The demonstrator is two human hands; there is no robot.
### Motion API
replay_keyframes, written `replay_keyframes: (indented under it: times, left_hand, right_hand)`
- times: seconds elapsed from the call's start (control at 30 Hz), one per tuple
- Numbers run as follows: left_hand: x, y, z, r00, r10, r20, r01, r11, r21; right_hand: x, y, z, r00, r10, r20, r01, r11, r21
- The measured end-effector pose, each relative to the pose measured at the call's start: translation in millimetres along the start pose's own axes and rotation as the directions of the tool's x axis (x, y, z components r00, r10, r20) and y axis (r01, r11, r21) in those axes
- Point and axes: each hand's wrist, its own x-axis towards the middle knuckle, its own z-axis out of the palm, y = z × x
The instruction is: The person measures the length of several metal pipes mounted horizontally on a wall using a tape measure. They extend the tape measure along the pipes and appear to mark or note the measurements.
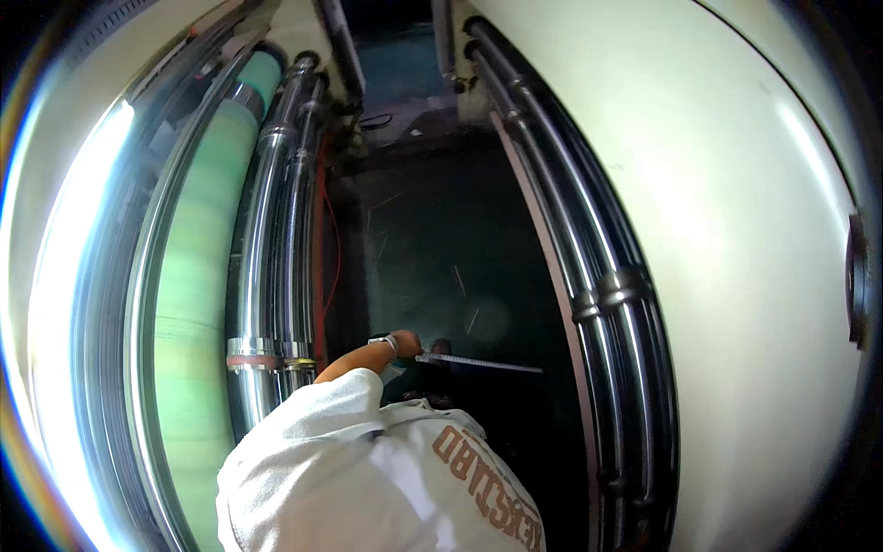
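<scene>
My left hand, with a watch on its wrist, reaches down into a dark gap between two machine sides. It is shut on the end of a thin pale strip, like a measuring tape blade, which runs out to the right across the gap toward the black pipes. My white printed shirt fills the lower middle of the view. My right hand is out of sight.
Shiny steel rollers and a pale green roller stand on the left. A large cream-coloured curved machine housing fills the right, edged by black pipes. The dark floor lies far below between them.
</scene>
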Motion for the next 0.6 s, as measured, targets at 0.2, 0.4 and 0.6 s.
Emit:
replay_keyframes:
  times: [0.2,0.4,0.6]
  left_hand:
    - [37.7,-105.5,1.0,0.991,-0.120,0.067,0.114,0.990,0.086]
    - [38.6,-156.2,-58.7,0.977,-0.214,0.007,0.213,0.963,-0.164]
    - [18.5,-157.0,-64.9,0.934,-0.339,-0.115,0.264,0.868,-0.421]
  right_hand:
    - [13.7,-172.0,8.7,0.987,-0.010,0.162,-0.059,0.910,0.412]
    - [94.4,-402.0,-1.9,0.795,-0.450,0.407,-0.296,0.298,0.907]
    - [170.7,-608.3,-78.3,0.509,-0.859,0.052,0.449,0.317,0.835]
